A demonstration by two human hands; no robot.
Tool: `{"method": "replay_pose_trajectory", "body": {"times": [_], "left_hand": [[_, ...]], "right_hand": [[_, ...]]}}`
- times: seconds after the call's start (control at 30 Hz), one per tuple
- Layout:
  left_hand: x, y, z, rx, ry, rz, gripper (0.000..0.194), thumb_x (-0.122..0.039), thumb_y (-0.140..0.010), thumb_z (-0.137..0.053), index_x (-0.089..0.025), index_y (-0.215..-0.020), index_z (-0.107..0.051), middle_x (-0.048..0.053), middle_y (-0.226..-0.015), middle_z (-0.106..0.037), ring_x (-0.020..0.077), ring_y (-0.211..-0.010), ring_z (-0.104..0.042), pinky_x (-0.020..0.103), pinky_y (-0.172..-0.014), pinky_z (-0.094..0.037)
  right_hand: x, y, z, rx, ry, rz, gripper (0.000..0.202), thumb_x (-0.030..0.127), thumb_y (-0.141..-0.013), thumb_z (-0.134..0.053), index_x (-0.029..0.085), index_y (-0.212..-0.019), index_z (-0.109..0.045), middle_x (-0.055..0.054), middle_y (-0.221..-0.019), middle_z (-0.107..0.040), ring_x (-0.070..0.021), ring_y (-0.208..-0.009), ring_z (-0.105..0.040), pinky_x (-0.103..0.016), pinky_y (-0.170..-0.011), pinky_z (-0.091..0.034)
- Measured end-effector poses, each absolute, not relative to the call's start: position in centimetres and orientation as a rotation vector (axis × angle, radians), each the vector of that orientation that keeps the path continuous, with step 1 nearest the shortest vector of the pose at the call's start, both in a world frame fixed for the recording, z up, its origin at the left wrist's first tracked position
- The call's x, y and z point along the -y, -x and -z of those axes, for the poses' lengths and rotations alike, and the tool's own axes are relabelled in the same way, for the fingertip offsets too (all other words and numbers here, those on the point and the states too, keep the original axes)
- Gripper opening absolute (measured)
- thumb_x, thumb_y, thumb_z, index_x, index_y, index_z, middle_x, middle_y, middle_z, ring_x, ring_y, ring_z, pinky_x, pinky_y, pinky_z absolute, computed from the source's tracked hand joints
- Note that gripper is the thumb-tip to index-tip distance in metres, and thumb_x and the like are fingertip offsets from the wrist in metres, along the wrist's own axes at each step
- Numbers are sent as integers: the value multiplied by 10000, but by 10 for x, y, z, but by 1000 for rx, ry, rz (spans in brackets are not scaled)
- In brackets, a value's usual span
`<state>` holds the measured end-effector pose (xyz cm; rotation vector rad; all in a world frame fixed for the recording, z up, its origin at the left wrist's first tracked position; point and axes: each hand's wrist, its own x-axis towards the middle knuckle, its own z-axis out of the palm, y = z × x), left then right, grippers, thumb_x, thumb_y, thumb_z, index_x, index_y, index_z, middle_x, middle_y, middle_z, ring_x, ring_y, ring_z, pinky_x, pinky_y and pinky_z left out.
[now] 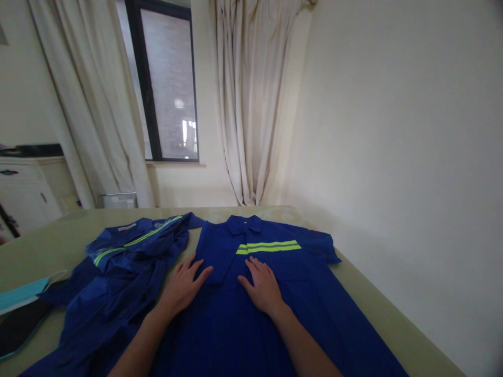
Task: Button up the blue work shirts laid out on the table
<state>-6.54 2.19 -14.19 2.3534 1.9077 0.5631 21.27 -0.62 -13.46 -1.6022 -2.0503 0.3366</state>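
Observation:
A blue work coverall (pixel 291 293) with a yellow-green reflective stripe across the chest lies spread before me, its collar at the far end. Its left side is folded inward over the front, while the sleeve on the right reaches out to the side. My left hand (pixel 184 288) rests at the folded left edge with fingers spread. On the chest, just below the stripe, my right hand (pixel 261 285) lies flat with its fingers stretched out. Neither hand grips the cloth. Left of it lies a second blue garment (pixel 129 283), rumpled, with similar stripes.
The garments lie on a table with a greenish cover (pixel 23 256). At the left edge a light-blue face mask (pixel 25 294) lies partly over a dark flat object (pixel 19 327). A white wall (pixel 424 183) runs along the right side. Curtains (pixel 251 104) hang behind the table.

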Motion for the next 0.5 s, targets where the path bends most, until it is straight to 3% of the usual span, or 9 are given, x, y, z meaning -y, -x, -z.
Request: {"method": "replay_pose_trajectory", "body": {"times": [0.1,0.17,0.33,0.4,0.5], "left_hand": [[-29,74,138,-2016,-2169,-664,413,-310,-966,-437,-174,-1301,-637,130,-1289,-696,271,-1210,-643,399,-1052,-462],[-33,81,136,-2044,-1966,-733,359,-240,-938,-450,-200,-1238,-644,85,-1155,-753,228,-1062,-709,321,-922,-519],[-38,94,131,-2123,-1724,-718,289,-287,-940,-465,-246,-1166,-640,33,-1069,-788,231,-1038,-726,295,-811,-529],[-41,94,129,-2163,-1705,-679,309,-325,-955,-437,-235,-1156,-654,56,-1072,-790,265,-1040,-729,329,-806,-533],[-50,89,127,-2185,-1700,-630,390,-465,-957,-435,-208,-1110,-685,100,-1086,-786,316,-1041,-728,378,-816,-544]], "right_hand": [[-2,-218,134,1798,1518,-270,578,554,-982,-466,165,-1390,-593,-145,-1457,-574,-299,-1373,-500,-465,-1160,-357],[-11,-231,130,1559,1462,-176,566,552,-971,-460,147,-1337,-611,-167,-1383,-623,-298,-1323,-535,-465,-1142,-375],[-27,-309,101,807,1652,-66,569,475,-907,-523,110,-1342,-554,-184,-1415,-577,-272,-1353,-489,-381,-1161,-341],[-25,-348,91,579,1748,-78,622,437,-893,-543,58,-1383,-494,-261,-1472,-488,-331,-1413,-407,-434,-1175,-310],[-22,-397,86,353,1821,-165,636,398,-809,-671,83,-1337,-509,-318,-1462,-447,-429,-1416,-366,-539,-1132,-347]]}}
